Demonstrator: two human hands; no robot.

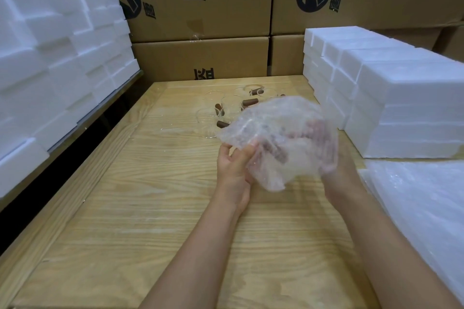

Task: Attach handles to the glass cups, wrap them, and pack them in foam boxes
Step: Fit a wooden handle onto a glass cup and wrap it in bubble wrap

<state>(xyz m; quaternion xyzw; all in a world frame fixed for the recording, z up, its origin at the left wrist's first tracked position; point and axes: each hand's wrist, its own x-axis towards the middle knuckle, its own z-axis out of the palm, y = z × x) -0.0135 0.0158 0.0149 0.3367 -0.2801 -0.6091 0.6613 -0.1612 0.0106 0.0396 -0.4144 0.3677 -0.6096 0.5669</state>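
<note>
A crumpled sheet of bubble wrap [278, 133] is held up above the wooden table [140, 208], bundled around something with a brown part showing faintly through it. My left hand [232, 165] pinches the wrap's lower left edge. My right hand [334, 170] reaches up behind the wrap, its fingers seen through the film. Several glass cups [208, 120] with brown handles [249, 102] stand at the far middle of the table, partly hidden by the wrap.
White foam boxes are stacked at the right [391, 98] and on a shelf at the left [55, 40]. A pile of bubble wrap sheets [421, 198] lies at the near right. Cardboard cartons [200, 7] wall off the back.
</note>
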